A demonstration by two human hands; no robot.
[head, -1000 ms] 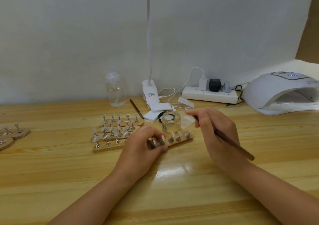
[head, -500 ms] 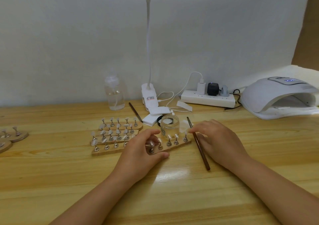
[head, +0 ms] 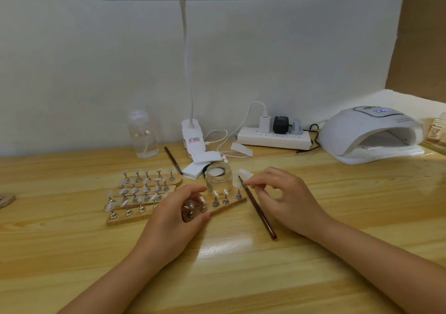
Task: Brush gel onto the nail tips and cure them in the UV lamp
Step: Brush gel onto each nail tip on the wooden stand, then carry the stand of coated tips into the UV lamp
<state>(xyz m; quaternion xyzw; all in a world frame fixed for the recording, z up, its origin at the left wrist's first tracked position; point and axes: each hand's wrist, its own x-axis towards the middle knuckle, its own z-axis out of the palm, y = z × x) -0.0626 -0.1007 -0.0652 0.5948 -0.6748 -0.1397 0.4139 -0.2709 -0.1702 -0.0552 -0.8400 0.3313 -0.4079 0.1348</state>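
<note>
- Right hand (head: 287,198) first: the fingers are loosely curled and hold nothing, the fingertips hovering just beside the bristle end of the brush (head: 257,207). A second ago that brush was pinched between those fingers, up over the jar; now it lies flat on the table (head: 337,253), released.
- Left hand (head: 173,214): thumb and fingers pinch the near end of the front nail stand (head: 229,206), thumb on the near edge, fingers curled over the far side among the mounted tips. That grip has not let go across the whole second.
- On that stand, the nail tips (head: 225,193) sit upright on their little metal posts; whether they are coated I cannot tell from here.
- Just behind the stand, touching or nearly so, is the open glass gel jar (head: 218,177).
- To the left, more stands of tips (head: 144,190) in rows, with a second brush (head: 172,157) lying behind them.
- Further out: a clear bottle (head: 142,137), the desk lamp clip (head: 194,137), the power strip (head: 274,139).
- Far right, well apart from the stand, the UV lamp (head: 369,132) waits with its mouth open and its display lit.
- My read: brush down and stand gripped suggests the brushing on this stand is finished, and it goes to the lamp next.
</note>
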